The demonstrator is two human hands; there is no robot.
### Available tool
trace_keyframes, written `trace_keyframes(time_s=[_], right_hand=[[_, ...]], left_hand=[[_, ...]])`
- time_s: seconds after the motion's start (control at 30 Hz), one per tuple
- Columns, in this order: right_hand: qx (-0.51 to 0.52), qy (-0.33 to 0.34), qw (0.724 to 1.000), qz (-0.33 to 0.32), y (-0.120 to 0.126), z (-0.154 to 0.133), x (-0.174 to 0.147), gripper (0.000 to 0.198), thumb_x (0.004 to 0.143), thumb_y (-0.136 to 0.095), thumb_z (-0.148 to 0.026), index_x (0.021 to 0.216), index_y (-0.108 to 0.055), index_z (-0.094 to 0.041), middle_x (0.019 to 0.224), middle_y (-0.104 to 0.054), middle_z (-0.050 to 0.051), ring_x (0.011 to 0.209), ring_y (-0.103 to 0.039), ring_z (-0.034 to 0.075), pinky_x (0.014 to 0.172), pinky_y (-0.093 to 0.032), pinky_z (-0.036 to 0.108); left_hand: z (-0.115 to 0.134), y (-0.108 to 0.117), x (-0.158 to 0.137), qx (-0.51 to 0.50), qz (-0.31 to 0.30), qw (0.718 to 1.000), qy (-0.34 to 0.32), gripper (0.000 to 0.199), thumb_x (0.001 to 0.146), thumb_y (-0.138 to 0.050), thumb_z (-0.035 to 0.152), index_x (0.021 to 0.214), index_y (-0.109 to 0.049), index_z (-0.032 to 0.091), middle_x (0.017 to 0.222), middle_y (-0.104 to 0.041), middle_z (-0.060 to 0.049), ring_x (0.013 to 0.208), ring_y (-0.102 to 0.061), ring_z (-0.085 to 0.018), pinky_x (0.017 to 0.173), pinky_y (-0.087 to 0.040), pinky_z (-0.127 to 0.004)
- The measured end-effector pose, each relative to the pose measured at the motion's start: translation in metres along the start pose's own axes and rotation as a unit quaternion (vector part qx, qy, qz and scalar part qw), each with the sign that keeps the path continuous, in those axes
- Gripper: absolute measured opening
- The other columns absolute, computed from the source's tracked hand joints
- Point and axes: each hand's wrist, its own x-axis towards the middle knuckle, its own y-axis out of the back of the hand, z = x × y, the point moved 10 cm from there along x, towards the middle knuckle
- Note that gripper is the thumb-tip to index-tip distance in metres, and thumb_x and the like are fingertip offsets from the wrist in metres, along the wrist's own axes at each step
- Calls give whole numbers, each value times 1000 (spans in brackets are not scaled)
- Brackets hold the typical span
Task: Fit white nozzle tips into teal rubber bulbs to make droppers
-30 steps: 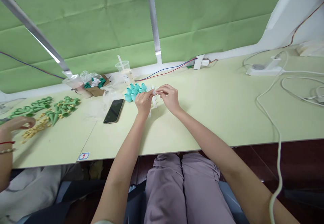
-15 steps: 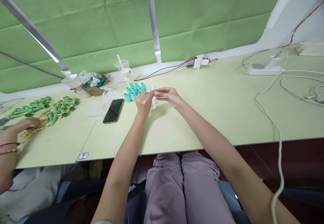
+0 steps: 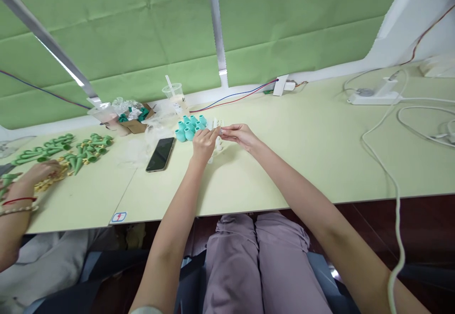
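Observation:
My left hand point(image 3: 204, 142) and my right hand point(image 3: 241, 136) meet fingertip to fingertip above the table. Between them is a small whitish piece point(image 3: 221, 132), mostly hidden by the fingers; its kind cannot be made out. Both hands are closed in a pinch on it. Just behind and left of my left hand stands a cluster of turquoise vase-shaped pieces point(image 3: 189, 128). Small white pieces point(image 3: 218, 147) lie on the table under and between my hands, partly covered by them.
A phone point(image 3: 160, 154) lies left of my arms. Behind it are plastic film, a small cardboard box point(image 3: 137, 124) and two drink cups point(image 3: 175, 97). A co-worker's hand point(image 3: 45, 169) is among green and yellow parts at far left. A power strip point(image 3: 375, 97) and cable are at right.
My hands stay together with the small piece, their fingertips slightly closer. The co-worker's hand has shifted a little right and up over the yellow parts. The whole view has moved slightly.

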Motion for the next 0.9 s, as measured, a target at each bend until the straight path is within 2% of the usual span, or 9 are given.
trace_keyframes(time_s=[0.2,0.3,0.47,0.6,0.73,0.9], right_hand=[[5,10,1000,24,2,5,0,22,51,-84,-19,66,-69,-15,70,-71,3,70,-68,14,81,-55,30],[3,20,1000,23,2,1,0,24,50,-84,-22,66,-68,-16,68,-70,1,69,-67,13,81,-54,30],[-11,53,999,0,-3,-15,-1,31,50,-84,-32,72,-67,-18,75,-70,-1,71,-66,12,83,-53,30],[-10,80,996,29,3,-20,0,34,51,-82,-37,73,-64,-19,70,-67,-4,61,-63,9,80,-54,31],[-64,136,987,55,2,-28,-3,35,54,-79,-43,75,-64,-19,75,-66,-2,67,-62,10,80,-53,32],[-167,230,955,82,-4,-48,-11,30,63,-71,-45,76,-65,-19,82,-66,1,76,-61,13,75,-53,29]], left_hand=[[2,-5,0,-1,-23,1000,-13,39,95,-29,30,98,-66,18,75,-69,-9,64,-57,-16,62,-36,-31],[3,0,1,3,2,1000,-12,39,94,-31,31,97,-67,19,72,-68,-8,64,-56,-15,61,-35,-30],[-2,8,8,-15,39,998,35,34,92,-39,38,99,-67,20,67,-66,-6,68,-57,-17,66,-35,-31],[-2,7,11,-21,44,998,50,31,89,-45,40,103,-66,23,76,-67,-5,75,-57,-18,70,-35,-32],[-2,7,11,-24,52,996,63,29,90,-43,35,106,-65,25,81,-67,-3,77,-56,-17,71,-35,-31],[-4,12,9,-37,75,993,87,27,90,-44,34,104,-66,25,84,-68,-3,78,-57,-17,73,-35,-32]])
